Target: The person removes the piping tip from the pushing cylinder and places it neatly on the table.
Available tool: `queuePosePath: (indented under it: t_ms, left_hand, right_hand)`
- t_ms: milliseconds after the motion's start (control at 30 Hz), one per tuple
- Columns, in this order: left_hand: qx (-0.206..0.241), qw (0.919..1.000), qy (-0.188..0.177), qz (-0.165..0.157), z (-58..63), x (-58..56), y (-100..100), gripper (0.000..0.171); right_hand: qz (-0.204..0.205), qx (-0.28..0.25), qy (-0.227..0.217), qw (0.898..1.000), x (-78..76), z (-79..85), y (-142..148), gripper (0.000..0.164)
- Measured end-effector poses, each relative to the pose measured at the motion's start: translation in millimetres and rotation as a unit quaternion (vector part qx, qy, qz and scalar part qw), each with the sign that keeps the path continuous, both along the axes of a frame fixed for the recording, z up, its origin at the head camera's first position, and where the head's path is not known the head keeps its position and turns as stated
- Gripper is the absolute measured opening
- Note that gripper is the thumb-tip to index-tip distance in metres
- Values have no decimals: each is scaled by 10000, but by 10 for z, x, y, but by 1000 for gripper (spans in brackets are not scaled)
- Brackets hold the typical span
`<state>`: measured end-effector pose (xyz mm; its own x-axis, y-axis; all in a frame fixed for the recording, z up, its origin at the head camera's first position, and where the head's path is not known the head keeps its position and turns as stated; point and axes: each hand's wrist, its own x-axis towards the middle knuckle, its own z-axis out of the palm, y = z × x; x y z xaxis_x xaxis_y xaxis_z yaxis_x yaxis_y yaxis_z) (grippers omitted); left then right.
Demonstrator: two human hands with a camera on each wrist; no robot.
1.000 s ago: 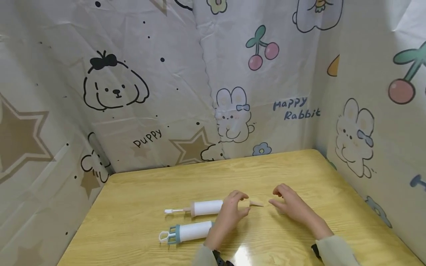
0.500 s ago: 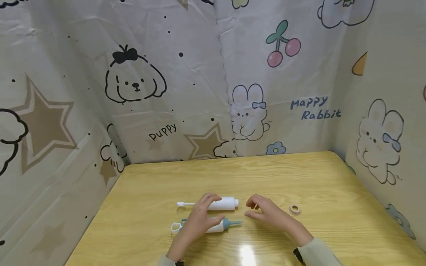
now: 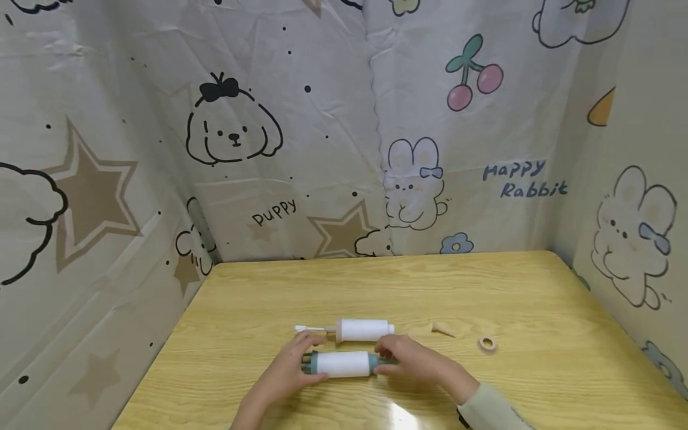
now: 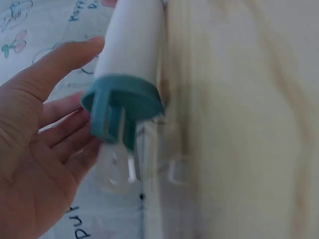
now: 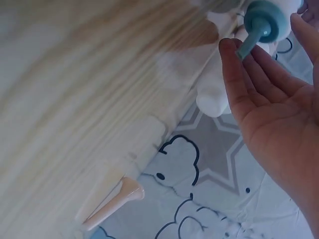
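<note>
A white syringe-like tube with teal ends lies across the table between my hands. My left hand spans its teal frame end, thumb on the near side and fingers on the far side. In the left wrist view those fingers are fairly straight, beside the teal frame. Around the teal nozzle my right hand is spread, fingers loosely bent and thumb apart. Behind lies a second white tube with a beige collar, a white plunger handle and a bare white tip.
A small beige cone-shaped nozzle lies on the wooden table to the right of the second tube. Farther right is a beige ring. Cloth walls with cartoon prints stand behind and at both sides.
Both hands have come from the beige-collared tube to the ends of the teal-ended one, the left to its frame, the right to its nozzle. The beige nozzle and ring are now in plain view.
</note>
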<state>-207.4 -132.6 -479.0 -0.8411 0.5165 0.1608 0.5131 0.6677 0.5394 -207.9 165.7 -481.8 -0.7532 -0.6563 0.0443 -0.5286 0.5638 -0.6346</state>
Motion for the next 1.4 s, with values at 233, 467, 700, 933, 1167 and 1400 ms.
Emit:
queuePosePath:
  t_ms: [233, 467, 700, 933, 1167, 1400]
  left_hand:
    - [-150, 9997, -123, -163, -77, -55, -72, 51]
    - [88, 9998, -132, -94, -93, -48, -72, 49]
    - [592, 9979, 268, -46, -32, -5, 32, 48]
    - [859, 9944, 584, -175, 67, -13, 193, 47]
    - [1012, 9905, 852, -388, 88, -7, 343, 46]
    - [1041, 9903, 790, -462, 114, 56, 536, 44]
  right_hand:
    - [96, 426, 387, 9983, -2, -5, -60, 22]
    - [-49, 74, 273, 9996, 33, -1, -12, 24]
    - [-362, -901, 340, 9947, 101, 29, 172, 33]
    - [-640, -1267, 313, 9894, 155, 60, 329, 35]
    - [-955, -1512, 618, 9819, 233, 19, 448, 25]
    - [-1117, -1807, 600, 9753, 335, -15, 630, 20]
